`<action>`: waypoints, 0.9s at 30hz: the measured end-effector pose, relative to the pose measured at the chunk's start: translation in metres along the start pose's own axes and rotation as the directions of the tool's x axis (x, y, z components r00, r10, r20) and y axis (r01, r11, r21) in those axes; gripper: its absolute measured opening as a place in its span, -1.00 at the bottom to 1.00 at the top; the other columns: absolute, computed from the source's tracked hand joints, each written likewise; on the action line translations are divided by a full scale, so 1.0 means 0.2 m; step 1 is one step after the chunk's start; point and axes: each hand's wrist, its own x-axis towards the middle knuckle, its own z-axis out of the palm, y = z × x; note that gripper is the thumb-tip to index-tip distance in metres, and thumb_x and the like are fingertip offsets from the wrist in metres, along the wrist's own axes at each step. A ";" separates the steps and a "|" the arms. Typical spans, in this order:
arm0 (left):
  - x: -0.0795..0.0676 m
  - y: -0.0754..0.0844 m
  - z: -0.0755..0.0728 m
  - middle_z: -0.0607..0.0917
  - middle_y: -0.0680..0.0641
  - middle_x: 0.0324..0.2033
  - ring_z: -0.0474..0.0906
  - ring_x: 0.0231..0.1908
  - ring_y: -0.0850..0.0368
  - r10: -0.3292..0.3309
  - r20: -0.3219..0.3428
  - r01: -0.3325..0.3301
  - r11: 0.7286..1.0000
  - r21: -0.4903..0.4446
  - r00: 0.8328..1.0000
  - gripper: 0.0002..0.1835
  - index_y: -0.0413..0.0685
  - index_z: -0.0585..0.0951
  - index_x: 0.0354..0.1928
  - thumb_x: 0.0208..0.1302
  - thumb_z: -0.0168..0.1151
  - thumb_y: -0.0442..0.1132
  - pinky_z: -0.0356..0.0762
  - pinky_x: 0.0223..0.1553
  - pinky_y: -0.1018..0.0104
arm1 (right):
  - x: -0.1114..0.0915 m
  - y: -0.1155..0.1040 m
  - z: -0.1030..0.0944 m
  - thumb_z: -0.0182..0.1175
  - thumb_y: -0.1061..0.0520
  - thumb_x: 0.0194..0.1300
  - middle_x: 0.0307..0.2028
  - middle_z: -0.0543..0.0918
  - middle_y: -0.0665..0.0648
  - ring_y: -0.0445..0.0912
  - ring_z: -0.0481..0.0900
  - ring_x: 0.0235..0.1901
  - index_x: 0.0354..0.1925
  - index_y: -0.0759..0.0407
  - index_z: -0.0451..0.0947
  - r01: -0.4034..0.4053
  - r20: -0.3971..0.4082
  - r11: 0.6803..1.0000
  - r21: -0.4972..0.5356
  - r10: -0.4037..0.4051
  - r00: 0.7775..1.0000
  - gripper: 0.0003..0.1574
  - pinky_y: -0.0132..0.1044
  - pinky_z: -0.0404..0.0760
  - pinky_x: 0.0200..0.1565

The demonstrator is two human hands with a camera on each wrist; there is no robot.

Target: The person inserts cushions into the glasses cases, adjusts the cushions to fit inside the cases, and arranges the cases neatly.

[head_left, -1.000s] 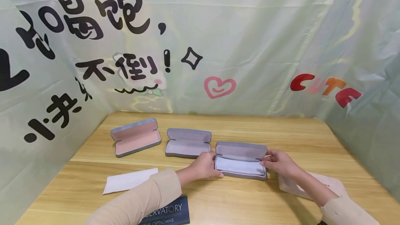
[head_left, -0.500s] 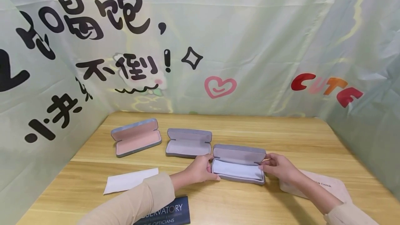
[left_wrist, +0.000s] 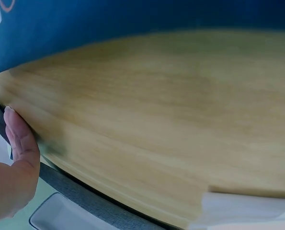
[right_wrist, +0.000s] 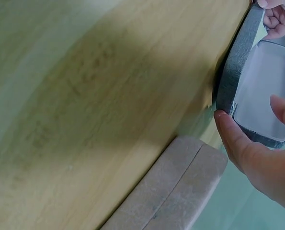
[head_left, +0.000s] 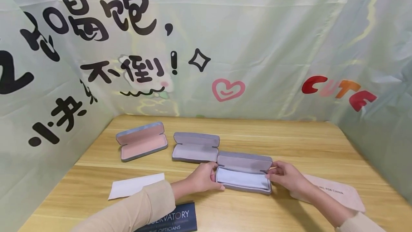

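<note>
Wood table [head_left: 244, 213] carries everything. Purple-grey glasses case [head_left: 244, 162], lid up, sits on it between the hands, just front-right of the neighbouring glasses case [head_left: 196, 150]; can't tell if corners touch. Both grips clamped on it: left hand [head_left: 202, 178] at left end, right hand [head_left: 288, 177] at right. I'd slide it base-flat, even pressure low on both ends, no load on the lid. Mind right thumb: near the folded cloth [head_left: 241, 179] inside, could rumple it.
</note>
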 end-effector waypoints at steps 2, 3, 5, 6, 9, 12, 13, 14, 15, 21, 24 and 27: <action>-0.01 0.00 0.00 0.43 0.11 -0.68 0.31 -0.67 0.37 0.002 0.000 -0.002 1.000 -0.005 1.000 -0.18 -0.44 0.38 0.13 -0.16 0.51 -0.15 0.35 -0.59 0.53 | 0.00 0.00 0.00 0.19 0.26 0.20 -0.16 0.57 0.29 -0.13 0.54 -0.22 0.10 0.65 0.18 0.003 0.000 1.000 -0.020 -0.003 1.000 -0.35 -0.41 0.56 -0.21; -0.01 0.00 -0.01 0.44 0.11 -0.68 0.31 -0.67 0.37 0.006 0.000 -0.006 1.000 -0.009 1.000 -0.18 -0.44 0.38 0.13 -0.17 0.51 -0.15 0.35 -0.59 0.53 | 0.00 0.00 0.00 0.19 0.25 0.20 -0.16 0.57 0.28 -0.11 0.54 -0.20 0.10 0.66 0.18 0.008 0.003 0.999 -0.035 -0.008 1.000 -0.34 -0.40 0.56 -0.21; -0.02 -0.01 -0.01 0.45 0.11 -0.68 0.32 -0.67 0.37 0.016 0.001 -0.016 1.000 -0.019 1.000 -0.19 -0.43 0.39 0.12 -0.17 0.51 -0.14 0.35 -0.58 0.53 | -0.01 0.00 0.00 0.19 0.22 0.21 -0.17 0.58 0.28 -0.08 0.55 -0.19 0.10 0.65 0.20 0.025 0.006 0.997 -0.071 -0.024 1.000 -0.34 -0.41 0.56 -0.21; -0.03 -0.01 -0.01 0.45 0.12 -0.67 0.32 -0.67 0.38 0.019 0.003 -0.019 1.000 -0.022 1.000 -0.19 -0.42 0.39 0.11 -0.17 0.51 -0.14 0.35 -0.58 0.53 | -0.01 0.00 0.00 0.20 0.20 0.21 -0.17 0.59 0.27 -0.07 0.56 -0.18 0.09 0.65 0.21 0.034 0.007 0.995 -0.094 -0.034 0.999 -0.33 -0.41 0.56 -0.21; -0.04 -0.04 -0.03 0.47 0.12 -0.66 0.32 -0.65 0.38 0.025 0.019 -0.025 0.999 -0.032 0.999 -0.19 -0.40 0.39 0.10 -0.18 0.52 -0.11 0.35 -0.56 0.52 | -0.01 0.00 0.00 0.20 0.16 0.21 -0.17 0.61 0.26 -0.05 0.58 -0.17 0.09 0.63 0.24 0.054 0.021 0.992 -0.115 -0.052 0.998 -0.33 -0.39 0.56 -0.20; -0.04 -0.06 -0.04 0.49 0.09 -0.63 0.33 -0.63 0.38 0.031 0.047 -0.029 0.998 -0.058 0.998 -0.17 -0.39 0.38 0.10 -0.20 0.53 -0.10 0.36 -0.52 0.52 | -0.01 0.00 0.00 0.20 0.12 0.22 -0.15 0.61 0.28 -0.05 0.58 -0.16 0.10 0.62 0.24 0.063 0.042 0.993 -0.103 -0.059 0.997 -0.31 -0.36 0.57 -0.18; -0.04 -0.06 -0.04 0.49 0.08 -0.62 0.33 -0.63 0.38 0.033 0.055 -0.030 0.998 -0.061 0.998 -0.15 -0.40 0.37 0.11 -0.21 0.53 -0.10 0.36 -0.52 0.52 | -0.01 0.00 0.00 0.20 0.11 0.23 -0.14 0.61 0.28 -0.05 0.58 -0.15 0.11 0.63 0.23 0.065 0.049 0.994 -0.092 -0.060 0.997 -0.29 -0.36 0.57 -0.16; -0.04 -0.06 -0.04 0.50 0.08 -0.62 0.33 -0.62 0.38 0.036 0.063 -0.032 0.998 -0.060 0.997 -0.14 -0.40 0.36 0.12 -0.21 0.54 -0.09 0.36 -0.52 0.52 | -0.01 0.01 0.00 0.20 0.10 0.23 -0.14 0.61 0.29 -0.05 0.57 -0.14 0.12 0.64 0.21 0.064 0.057 0.995 -0.077 -0.059 0.997 -0.27 -0.35 0.57 -0.15; -0.05 -0.06 -0.04 0.50 0.08 -0.61 0.32 -0.62 0.38 0.037 0.069 -0.034 0.998 -0.055 0.997 -0.13 -0.39 0.36 0.12 -0.21 0.54 -0.08 0.35 -0.52 0.52 | -0.01 0.01 0.00 0.20 0.08 0.23 -0.13 0.60 0.29 -0.05 0.57 -0.14 0.13 0.64 0.20 0.054 0.057 0.996 -0.064 -0.051 0.997 -0.25 -0.34 0.57 -0.14; -0.04 -0.07 -0.04 0.50 0.16 -0.59 0.30 -0.61 0.41 0.031 0.077 -0.034 0.999 0.043 0.997 -0.12 -0.26 0.40 0.16 -0.22 0.52 0.02 0.30 -0.52 0.53 | 0.01 0.00 0.00 0.13 0.00 0.29 0.02 0.47 0.37 -0.03 0.51 -0.05 0.26 0.64 -0.07 -0.041 0.064 0.997 0.071 0.037 0.997 -0.05 -0.19 0.53 0.01; -0.04 -0.09 -0.04 0.48 0.20 -0.59 0.29 -0.61 0.41 0.027 0.074 -0.031 0.998 0.047 0.997 -0.13 -0.21 0.41 0.16 -0.22 0.52 0.04 0.28 -0.52 0.53 | 0.03 -0.01 -0.01 0.01 -0.06 0.37 0.03 0.46 0.39 0.00 0.52 -0.05 0.28 0.61 -0.09 -0.040 0.070 0.999 0.032 0.037 0.997 -0.09 -0.07 0.49 0.07; -0.04 -0.10 -0.04 0.47 0.22 -0.60 0.29 -0.62 0.40 0.016 0.067 -0.018 0.999 0.028 0.998 -0.14 -0.19 0.42 0.16 -0.22 0.52 0.04 0.27 -0.53 0.53 | 0.06 -0.02 -0.01 -0.11 -0.09 0.42 0.04 0.45 0.43 0.03 0.54 -0.06 0.29 0.58 -0.01 -0.014 0.064 1.000 -0.028 0.016 0.998 -0.17 -0.07 0.50 0.06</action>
